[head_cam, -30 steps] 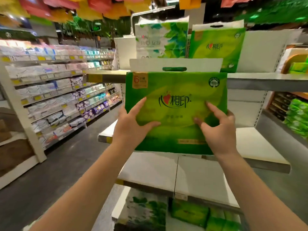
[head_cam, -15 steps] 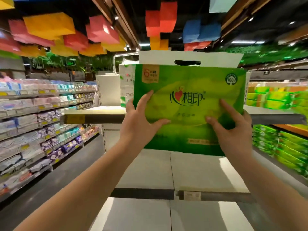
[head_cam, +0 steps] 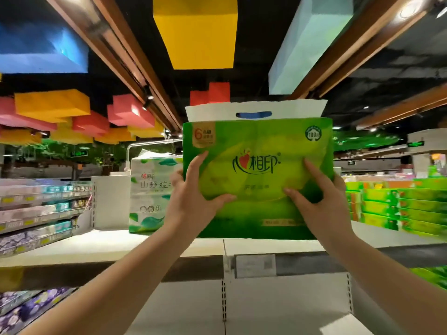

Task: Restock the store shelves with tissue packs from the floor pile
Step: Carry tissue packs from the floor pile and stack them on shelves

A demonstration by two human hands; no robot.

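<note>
I hold a green tissue pack point(head_cam: 256, 151) with a white carry handle upright in front of me. Its bottom edge sits at the level of the top shelf point(head_cam: 101, 243). My left hand point(head_cam: 191, 201) grips the pack's left edge, thumb across the front. My right hand point(head_cam: 319, 204) grips the right edge the same way. A white and green tissue pack point(head_cam: 150, 192) stands on the top shelf just left of the held pack. The fingers behind the pack are hidden.
A price tag point(head_cam: 255, 264) hangs on the shelf's front edge. An aisle of stocked shelves point(head_cam: 38, 213) runs along the left. Stacked green packs point(head_cam: 396, 209) fill the display at the right. Coloured blocks point(head_cam: 196, 30) hang from the ceiling.
Both hands have raised the green pack from the middle shelf height up to the top shelf, and the view has tilted upward toward the ceiling.
</note>
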